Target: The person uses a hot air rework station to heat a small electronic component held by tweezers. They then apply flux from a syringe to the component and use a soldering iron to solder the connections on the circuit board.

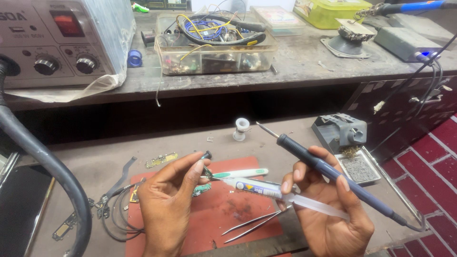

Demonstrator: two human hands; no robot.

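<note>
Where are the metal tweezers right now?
The tweezers lie on the red mat at the bottom centre of the head view, below the syringe tube and between the left hand and right hand.

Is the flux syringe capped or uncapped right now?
Uncapped: the left hand pinches the small dark cap apart from the syringe nozzle.

soldering iron (333, 173): blue handle, black grip, silver tip
syringe (281, 194): clear barrel, white label with blue and yellow print
mat (214, 214): red, with dark smudges
tweezers (252, 222): bare silver metal
bench (95, 166): dull grey-brown
small circuit board (202, 190): green
rework station (57, 43): pale grey, red switch, black knobs
floor tiles (438, 162): dark red, pale joints
</note>
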